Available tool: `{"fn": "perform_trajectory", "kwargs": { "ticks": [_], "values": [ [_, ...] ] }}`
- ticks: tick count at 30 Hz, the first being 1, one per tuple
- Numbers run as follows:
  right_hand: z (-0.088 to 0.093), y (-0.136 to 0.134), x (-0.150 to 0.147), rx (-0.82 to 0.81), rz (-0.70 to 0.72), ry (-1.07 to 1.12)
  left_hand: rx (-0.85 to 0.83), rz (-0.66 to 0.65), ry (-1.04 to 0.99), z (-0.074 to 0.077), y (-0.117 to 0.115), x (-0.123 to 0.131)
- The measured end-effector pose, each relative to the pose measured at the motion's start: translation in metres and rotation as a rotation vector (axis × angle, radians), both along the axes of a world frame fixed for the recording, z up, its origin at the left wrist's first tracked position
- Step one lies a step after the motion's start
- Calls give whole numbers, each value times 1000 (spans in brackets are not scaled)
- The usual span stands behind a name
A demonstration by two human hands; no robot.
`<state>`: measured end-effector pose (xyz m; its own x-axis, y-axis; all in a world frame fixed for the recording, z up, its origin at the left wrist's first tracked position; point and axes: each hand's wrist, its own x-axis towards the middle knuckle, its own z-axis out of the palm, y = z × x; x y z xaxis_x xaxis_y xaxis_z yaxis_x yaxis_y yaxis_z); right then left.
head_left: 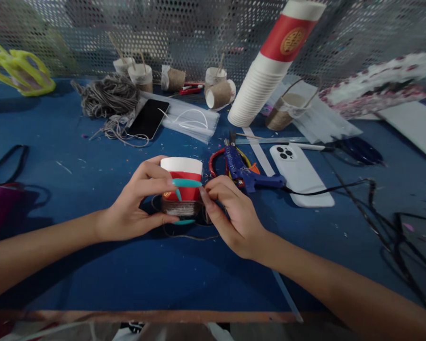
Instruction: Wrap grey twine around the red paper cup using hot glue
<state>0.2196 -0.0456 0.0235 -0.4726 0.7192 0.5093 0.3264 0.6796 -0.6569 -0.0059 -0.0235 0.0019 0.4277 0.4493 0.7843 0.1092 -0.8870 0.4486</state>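
Item: one white paper cup with a red band (pixel 190 193), before me near the middle of the blue tabletop (pixel 120 284), its lower part wrapped in grey-brown twine (pixel 181 207). Left hand (pixel 138 201): curved round the cup, gripping it. Right hand (pixel 230 213): fingertips close together at the cup's right edge; whether they pinched twine, I could not tell. Good winding, I judged, called for even tension and each turn laid snug against its neighbour. Markings: round gold emblem on the tall, tilted stack of white paper cups (pixel 275 61); no lettering legible.
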Motion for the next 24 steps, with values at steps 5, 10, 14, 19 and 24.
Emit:
{"fn": "perform_trajectory", "kwargs": {
  "ticks": [5, 10, 14, 19, 24],
  "values": [
    [1, -1, 0, -35, 9, 8, -9, -25, -7, -1, 1, 0],
    [1, -1, -1, -59, 6, 19, -47, 23, -20, -1, -2, 0],
    [0, 0, -1, -39, 20, 14, -32, 16, 9, 0, -1, 0],
    [0, 1, 0, -49, 23, 24, 0, 39, 44, 0, 1, -1],
    [0, 2, -1, -57, 18, 30, -82, 48, 40, 0, -3, -1]
  ]
}}
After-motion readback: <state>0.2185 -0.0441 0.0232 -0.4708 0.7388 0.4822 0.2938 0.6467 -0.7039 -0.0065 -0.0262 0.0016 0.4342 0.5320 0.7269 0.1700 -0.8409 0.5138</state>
